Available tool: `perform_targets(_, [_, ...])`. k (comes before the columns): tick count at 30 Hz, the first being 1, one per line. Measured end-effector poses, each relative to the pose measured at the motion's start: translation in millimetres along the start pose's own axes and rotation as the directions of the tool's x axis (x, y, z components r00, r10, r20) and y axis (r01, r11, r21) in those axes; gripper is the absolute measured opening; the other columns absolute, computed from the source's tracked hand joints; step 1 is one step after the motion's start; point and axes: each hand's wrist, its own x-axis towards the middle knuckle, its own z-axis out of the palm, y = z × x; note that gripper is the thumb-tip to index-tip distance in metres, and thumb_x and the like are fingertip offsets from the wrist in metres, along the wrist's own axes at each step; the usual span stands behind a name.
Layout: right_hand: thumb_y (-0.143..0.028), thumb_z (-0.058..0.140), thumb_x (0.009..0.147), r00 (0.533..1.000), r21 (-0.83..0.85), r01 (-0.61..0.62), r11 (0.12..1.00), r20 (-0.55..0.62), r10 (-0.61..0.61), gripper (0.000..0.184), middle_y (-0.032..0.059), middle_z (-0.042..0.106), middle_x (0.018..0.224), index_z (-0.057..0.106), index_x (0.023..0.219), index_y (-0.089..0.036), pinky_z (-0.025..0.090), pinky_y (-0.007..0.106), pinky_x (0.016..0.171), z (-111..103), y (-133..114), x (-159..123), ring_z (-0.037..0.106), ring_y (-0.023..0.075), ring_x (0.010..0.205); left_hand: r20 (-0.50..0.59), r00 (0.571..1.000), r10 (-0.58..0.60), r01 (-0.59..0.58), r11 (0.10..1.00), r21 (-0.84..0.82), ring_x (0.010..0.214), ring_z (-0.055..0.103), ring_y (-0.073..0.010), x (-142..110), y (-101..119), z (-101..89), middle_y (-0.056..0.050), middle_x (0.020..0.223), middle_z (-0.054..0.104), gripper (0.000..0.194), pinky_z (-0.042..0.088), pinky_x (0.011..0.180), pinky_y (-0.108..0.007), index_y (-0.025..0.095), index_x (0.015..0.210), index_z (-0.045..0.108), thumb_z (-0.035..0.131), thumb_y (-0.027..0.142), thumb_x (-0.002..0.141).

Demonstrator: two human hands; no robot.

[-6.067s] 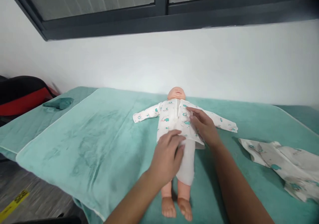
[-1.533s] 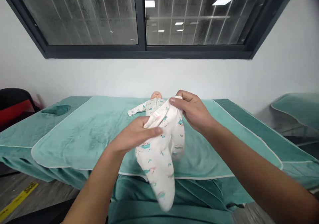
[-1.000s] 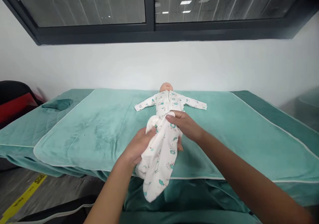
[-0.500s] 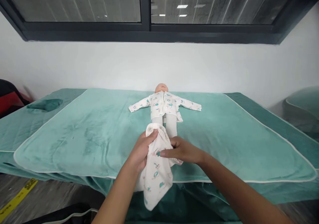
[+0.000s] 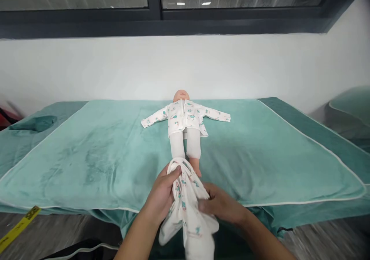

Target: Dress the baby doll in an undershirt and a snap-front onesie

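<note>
A baby doll [image 5: 181,95] lies on its back, arms spread, in a white printed jacket [image 5: 185,115] and white leg coverings. In front of its feet I hold a pair of white printed baby pants [image 5: 190,213]. My left hand [image 5: 162,194] is closed on the waistband, thumb on top. My right hand [image 5: 218,204] grips the side of the pants lower down, its fingertips partly hidden in the cloth. The waistband opening faces the doll and covers one of its feet; the other bare foot [image 5: 195,166] shows beside it. The pant legs hang past the bed's front edge.
The doll rests on a green plush blanket [image 5: 115,148] with white piping, spread over a bed against a white wall [image 5: 115,67]. A dark window frame [image 5: 156,24] runs above. Yellow tape [image 5: 19,229] marks the floor at lower left. A green-covered piece [image 5: 352,102] stands at right.
The pants came off the bed into my hands. My right hand moved from the waistband down to the side of the pants. Both hands are now lower, nearer the bed's front edge.
</note>
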Motion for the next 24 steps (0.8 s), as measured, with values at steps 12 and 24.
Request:
perform_targets(12, [-0.047,0.073,0.077,0.909,0.157,0.229,0.961,-0.387,-0.154,0.032,0.004,0.071,0.08,0.067,0.093,-0.02,0.049,0.031,0.067,-8.7,-37.0,41.3,0.065,0.0195,0.071,0.192,0.981,0.025,-0.101,0.913,0.395,0.095,0.066,-0.0238,2.7,30.0,3.3,-0.007,0.1,0.073,0.048,0.049,0.079,-0.028,0.015,0.115,0.065,0.078,0.034,0.072])
perform_targets(24, [-0.024,0.052,0.079,0.659,-0.557,-0.133,0.82,-0.668,-0.346,0.006,-0.0034,0.057,0.07,0.049,0.075,-0.022,0.039,0.028,0.064,-31.8,5.6,11.3,0.051,0.0169,0.07,0.219,0.936,0.275,-0.277,0.19,0.942,0.084,0.061,-0.0208,29.6,11.4,7.3,-0.003,0.091,0.069,0.019,0.042,0.072,-0.029,0.02,0.09,0.062,0.044,0.019,0.081])
